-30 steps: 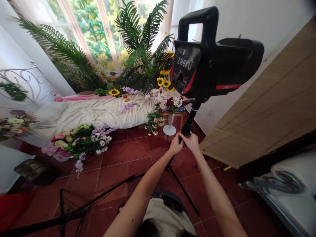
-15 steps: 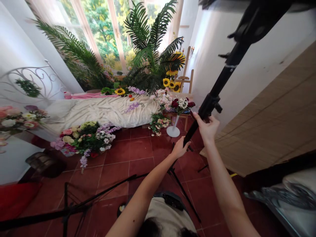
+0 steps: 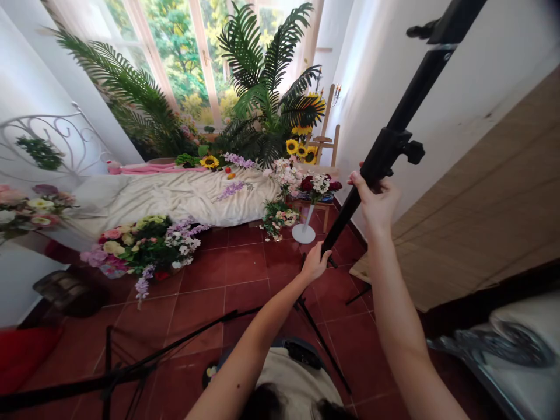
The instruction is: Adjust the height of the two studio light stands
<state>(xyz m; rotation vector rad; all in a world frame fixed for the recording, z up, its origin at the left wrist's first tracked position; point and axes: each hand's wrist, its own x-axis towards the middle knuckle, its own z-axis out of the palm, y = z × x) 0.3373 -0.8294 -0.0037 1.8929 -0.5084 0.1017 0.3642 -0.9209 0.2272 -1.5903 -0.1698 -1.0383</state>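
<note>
A black light stand [image 3: 343, 224] rises in front of me, its pole slanting up to the right. Low on the pole, my left hand [image 3: 315, 263] is wrapped around the tube. Higher up, my right hand [image 3: 377, 201] grips the pole just below a black clamp collar [image 3: 385, 153] with a side knob [image 3: 415, 151]. Its thumb lies along the tube and the other fingers curl behind, partly hidden. Above the collar a thinner tube runs up to a second joint [image 3: 437, 44] near the top edge. The stand's legs [image 3: 321, 341] spread over the floor tiles.
Another black stand [image 3: 131, 370] lies across the lower left. Flower arrangements [image 3: 144, 245] stand before a bed with a cream blanket [image 3: 196, 198]. A white pedestal [image 3: 304, 233] with flowers is beyond the pole. On the right are a woven panel [image 3: 476, 204] and ornate silver furniture [image 3: 516, 344].
The clamp collar and upper pole have moved up and right, with my right hand rising alongside. The dark fixture at the top has left the view. My left hand stays low on the pole.
</note>
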